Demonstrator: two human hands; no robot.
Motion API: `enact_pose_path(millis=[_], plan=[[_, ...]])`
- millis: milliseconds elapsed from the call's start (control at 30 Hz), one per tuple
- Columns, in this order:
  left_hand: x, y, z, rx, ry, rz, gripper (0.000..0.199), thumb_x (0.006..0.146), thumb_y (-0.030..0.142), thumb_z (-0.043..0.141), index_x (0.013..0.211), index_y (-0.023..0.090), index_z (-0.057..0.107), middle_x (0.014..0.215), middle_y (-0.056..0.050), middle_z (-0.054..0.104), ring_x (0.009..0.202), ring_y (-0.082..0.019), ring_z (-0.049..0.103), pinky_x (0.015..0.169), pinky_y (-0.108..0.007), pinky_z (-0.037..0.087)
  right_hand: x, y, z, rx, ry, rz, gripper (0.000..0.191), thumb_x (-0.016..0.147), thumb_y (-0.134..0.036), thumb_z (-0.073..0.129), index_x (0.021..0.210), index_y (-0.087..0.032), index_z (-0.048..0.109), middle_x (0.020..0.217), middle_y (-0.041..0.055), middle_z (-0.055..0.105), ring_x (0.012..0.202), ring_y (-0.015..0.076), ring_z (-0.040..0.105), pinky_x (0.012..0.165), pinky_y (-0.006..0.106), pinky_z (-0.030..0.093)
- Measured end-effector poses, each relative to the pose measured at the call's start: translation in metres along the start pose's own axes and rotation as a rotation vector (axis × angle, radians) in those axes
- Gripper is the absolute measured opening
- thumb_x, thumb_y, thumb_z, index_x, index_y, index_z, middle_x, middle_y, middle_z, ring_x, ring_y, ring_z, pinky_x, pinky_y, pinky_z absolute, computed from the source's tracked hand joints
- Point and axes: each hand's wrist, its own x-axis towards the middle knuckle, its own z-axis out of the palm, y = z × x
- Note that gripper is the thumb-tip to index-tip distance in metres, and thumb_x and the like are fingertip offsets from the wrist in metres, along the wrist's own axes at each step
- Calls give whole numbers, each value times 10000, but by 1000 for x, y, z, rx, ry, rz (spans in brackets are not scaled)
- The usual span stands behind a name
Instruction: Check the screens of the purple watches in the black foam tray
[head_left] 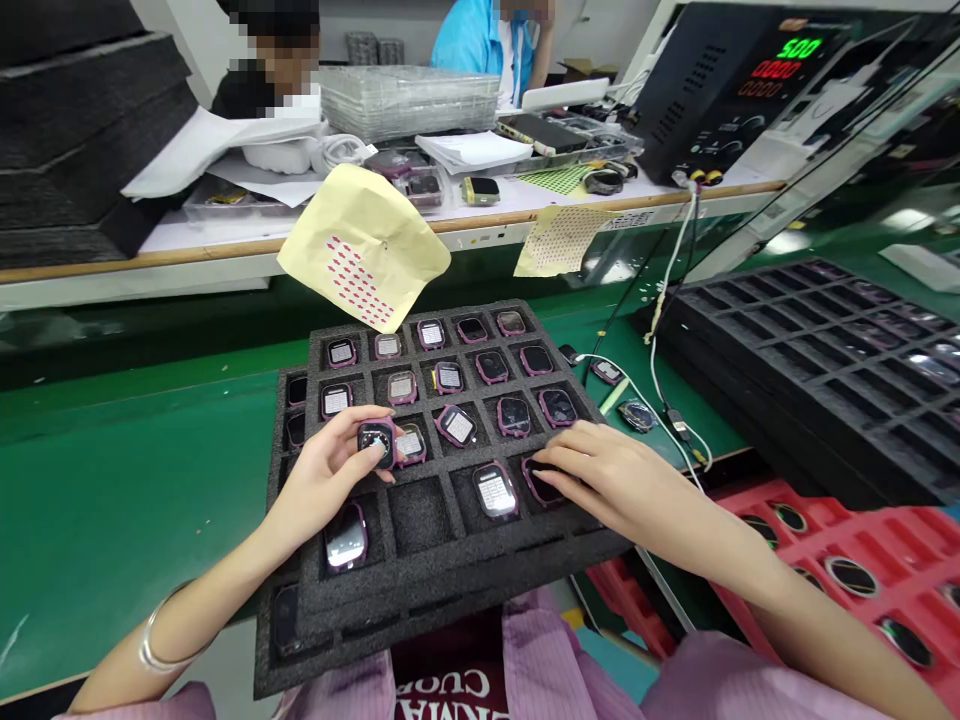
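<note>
My left hand (341,455) is closed on a strapless smartwatch (376,442) with a purple case and a lit dial, held just above the black foam tray (465,555). The thumb lies across its screen. My right hand (600,465) reaches into the tray's near right compartment, its fingers closed about a dark-screened smartwatch (541,482); the thumb is hidden. Beside it lies a smartwatch (495,490) with a white lit screen. More purple watches sit in rows, some lit and some dark. One near compartment (420,512) holds no watch.
Stacked foam trays (810,370) stand at right, above red trays (847,560) with round parts. Cables (664,300) hang from a power supply (735,90) on the shelf. Yellow sticker sheets (364,245) hang over the shelf edge. Two people sit beyond.
</note>
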Motion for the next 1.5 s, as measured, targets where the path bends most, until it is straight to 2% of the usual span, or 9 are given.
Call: enact_pose_path(millis=[167, 400, 567, 667, 767, 933, 1100, 1300, 1500], plan=[[7, -2, 6, 62, -4, 43, 365, 824, 254, 632, 1163, 187, 515, 1046, -66, 621, 871, -169, 604, 673, -253, 532, -21, -10, 28, -248, 110, 183, 298, 981, -332, 407, 1045, -144, 629, 792, 99, 592, 711, 252, 588, 596, 347, 476], [15, -7, 19, 367, 13, 251, 408, 810, 191, 616, 1200, 222, 503, 1027, -43, 598, 974, -194, 580, 904, -323, 449, -16, -18, 43, -264, 107, 202, 296, 968, -260, 398, 1128, -126, 607, 913, 146, 597, 793, 291, 598, 623, 392, 514], [15, -4, 21, 494, 48, 296, 398, 809, 178, 591, 1195, 224, 504, 1026, -49, 599, 963, -202, 580, 887, -317, 429, -11, 4, 37, 188, 131, 293, 349, 880, -358, 591, 1172, -168, 572, 843, 62, 603, 723, 215, 599, 648, 333, 519], [18, -3, 21, 487, 65, 315, 409, 795, 176, 592, 1191, 224, 500, 998, -40, 597, 941, -196, 580, 865, -302, 425, -2, 15, 19, 454, 78, 292, 265, 858, -423, 616, 997, -199, 649, 771, 32, 584, 638, 169, 562, 582, 284, 487], [22, -3, 22, 452, 84, 333, 410, 780, 171, 597, 1176, 221, 504, 1008, -35, 599, 947, -190, 579, 866, -293, 423, 16, 15, -2, 773, 69, 228, 233, 871, -429, 609, 908, -201, 634, 971, 81, 639, 866, 211, 621, 730, 308, 518], [27, -4, 22, 379, 113, 342, 371, 784, 175, 609, 1144, 214, 526, 1045, -41, 609, 990, -193, 576, 906, -298, 420, 60, 10, -13, 1353, 119, 254, 298, 918, -366, 575, 1153, -204, 491, 1037, 111, 683, 860, 226, 691, 681, 326, 556], [30, -8, 19, 326, 128, 296, 329, 810, 201, 608, 1130, 208, 527, 1007, -32, 595, 937, -177, 569, 852, -280, 436, 87, 11, -2, 1694, -54, 179, 498, 929, -304, 557, 1371, -152, 385, 1120, 157, 664, 923, 240, 691, 803, 396, 546], [32, -11, 21, 312, 99, 292, 313, 814, 163, 596, 1116, 208, 531, 1039, -36, 585, 988, -183, 554, 892, -282, 419, 83, 12, 4, 1793, -150, 158, 522, 917, -265, 599, 1392, -179, 401, 1184, 148, 648, 1057, 262, 653, 1009, 539, 419], [30, -12, 21, 311, 96, 287, 298, 812, 142, 589, 1092, 209, 512, 983, -21, 559, 949, -170, 539, 870, -273, 413, 82, 21, 12, 1772, -97, 112, 361, 748, -180, 782, 1079, -184, 638, 1044, 95, 709, 995, 262, 679, 939, 467, 482]])
